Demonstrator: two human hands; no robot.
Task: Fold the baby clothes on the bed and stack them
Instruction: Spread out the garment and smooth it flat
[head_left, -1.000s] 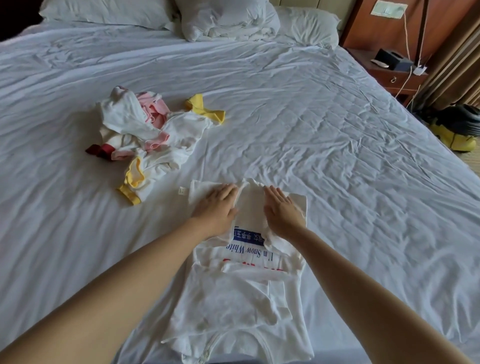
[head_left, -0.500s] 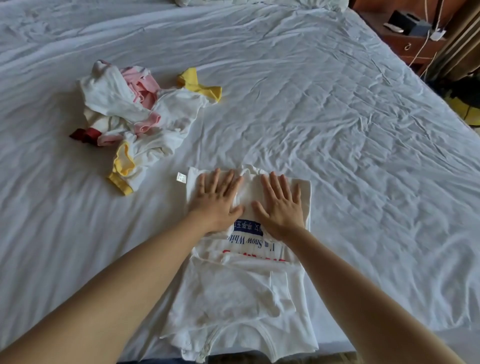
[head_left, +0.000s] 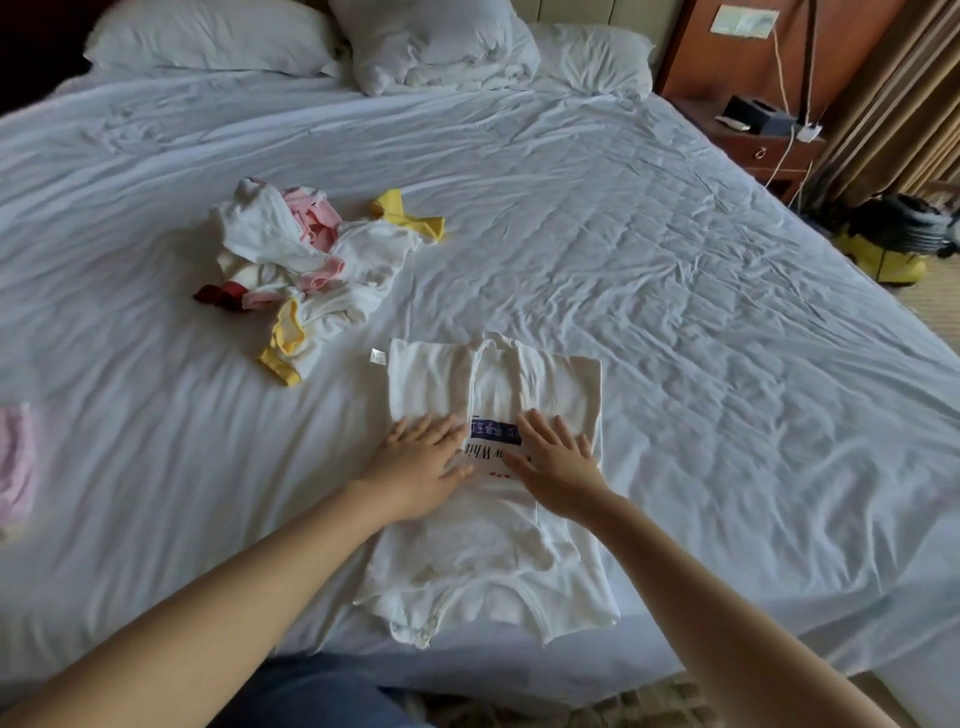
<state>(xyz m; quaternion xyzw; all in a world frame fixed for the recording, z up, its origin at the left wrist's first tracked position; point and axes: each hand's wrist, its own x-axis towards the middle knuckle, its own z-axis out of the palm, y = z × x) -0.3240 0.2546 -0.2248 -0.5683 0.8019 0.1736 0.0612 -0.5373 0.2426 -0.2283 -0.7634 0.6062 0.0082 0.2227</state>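
I press my left hand (head_left: 415, 470) and right hand (head_left: 558, 475), each grip flat and wide, on the white baby bodysuit (head_left: 493, 519) at the bed's (head_left: 675, 312) six o'clock edge, sides tucked; next, I judge, folding its bottom toward twelve o'clock.

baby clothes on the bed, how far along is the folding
Done: nothing stacked in view. In hand: left hand and right hand press flat on the white printed baby bodysuit, its sides folded in. Left: the crumpled white, pink and yellow clothes pile.
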